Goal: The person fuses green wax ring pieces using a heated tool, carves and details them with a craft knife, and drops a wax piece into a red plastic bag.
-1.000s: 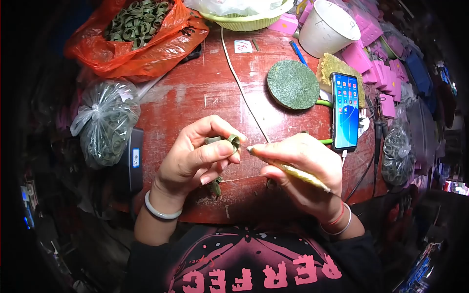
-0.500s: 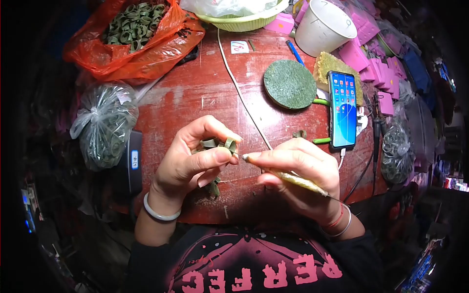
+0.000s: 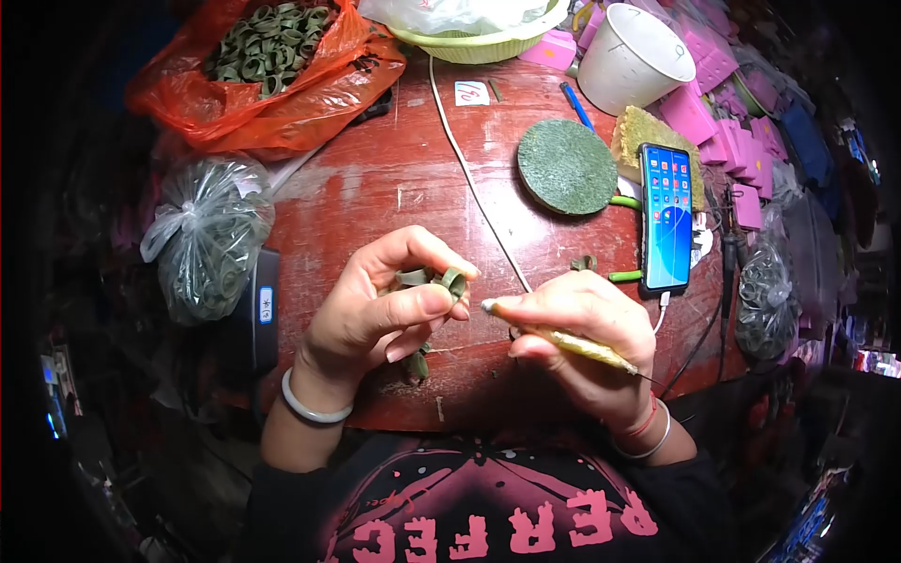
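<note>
Green ring point(image 3: 454, 284) was pinched between thumb and fingers of your left hand point(image 3: 380, 305), above the red tabletop point(image 3: 366, 192); more green pieces point(image 3: 413, 277) showed inside that grasp. Your right hand point(image 3: 596, 314) had its fingers closed around a yellow-wrapped tool point(image 3: 589, 349), front end hard to make out, fingertips near the ring but apart. Beyond your right hand sat a green disc point(image 3: 568, 167) and a lit phone point(image 3: 666, 220)

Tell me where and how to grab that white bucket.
Pinch the white bucket by its rim, probably best from above on the side nearest the wearer, fingers inside and thumb outside: its mouth is open on top, while pink pieces crowd its right side.
</note>
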`<move>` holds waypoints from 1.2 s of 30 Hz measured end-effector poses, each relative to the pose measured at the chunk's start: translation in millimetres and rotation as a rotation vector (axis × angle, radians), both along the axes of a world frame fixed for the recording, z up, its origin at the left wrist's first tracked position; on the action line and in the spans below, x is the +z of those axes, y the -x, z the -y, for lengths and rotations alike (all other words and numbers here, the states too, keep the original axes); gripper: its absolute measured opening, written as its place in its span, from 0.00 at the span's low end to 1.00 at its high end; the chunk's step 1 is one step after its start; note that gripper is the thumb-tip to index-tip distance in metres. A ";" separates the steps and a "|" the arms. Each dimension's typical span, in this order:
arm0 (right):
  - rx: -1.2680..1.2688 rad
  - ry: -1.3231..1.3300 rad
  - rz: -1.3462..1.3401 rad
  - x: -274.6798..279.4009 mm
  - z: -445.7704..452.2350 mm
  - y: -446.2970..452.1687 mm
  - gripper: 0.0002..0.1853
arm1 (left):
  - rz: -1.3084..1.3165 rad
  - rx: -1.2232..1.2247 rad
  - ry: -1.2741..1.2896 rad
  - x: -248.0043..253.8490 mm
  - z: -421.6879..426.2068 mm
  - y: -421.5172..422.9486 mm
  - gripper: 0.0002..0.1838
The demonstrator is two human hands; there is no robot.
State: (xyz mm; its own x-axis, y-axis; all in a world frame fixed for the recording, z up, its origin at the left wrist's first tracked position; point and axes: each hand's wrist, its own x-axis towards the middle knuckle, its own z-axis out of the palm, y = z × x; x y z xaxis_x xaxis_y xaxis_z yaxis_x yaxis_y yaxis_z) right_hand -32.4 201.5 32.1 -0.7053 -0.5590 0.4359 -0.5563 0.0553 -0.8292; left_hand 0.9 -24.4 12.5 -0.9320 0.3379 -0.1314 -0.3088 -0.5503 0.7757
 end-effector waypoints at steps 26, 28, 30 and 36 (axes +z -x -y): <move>-0.142 0.109 0.087 -3.2 -11.4 -20.1 0.13 | 0.077 -0.033 -0.038 6.5 -0.2 0.0 0.21; -0.183 0.116 0.145 1.7 -17.0 -24.7 0.13 | 0.077 -0.014 -0.009 1.7 -0.9 0.2 0.20; -0.285 0.157 0.237 1.2 -27.2 -27.1 0.14 | 0.076 0.003 0.022 2.2 -1.9 0.8 0.20; -1.038 -0.479 -0.171 -13.8 -115.7 22.7 0.09 | 0.089 -0.004 0.011 10.4 -6.2 0.5 0.20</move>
State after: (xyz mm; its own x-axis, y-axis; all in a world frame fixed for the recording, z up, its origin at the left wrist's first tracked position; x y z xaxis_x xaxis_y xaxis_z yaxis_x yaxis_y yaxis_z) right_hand -55.1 317.2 18.3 -0.8744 0.1212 0.4698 -0.1619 0.8399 -0.5180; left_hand 0.4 -18.3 22.9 -0.9150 0.3401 -0.2171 -0.3792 -0.5407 0.7509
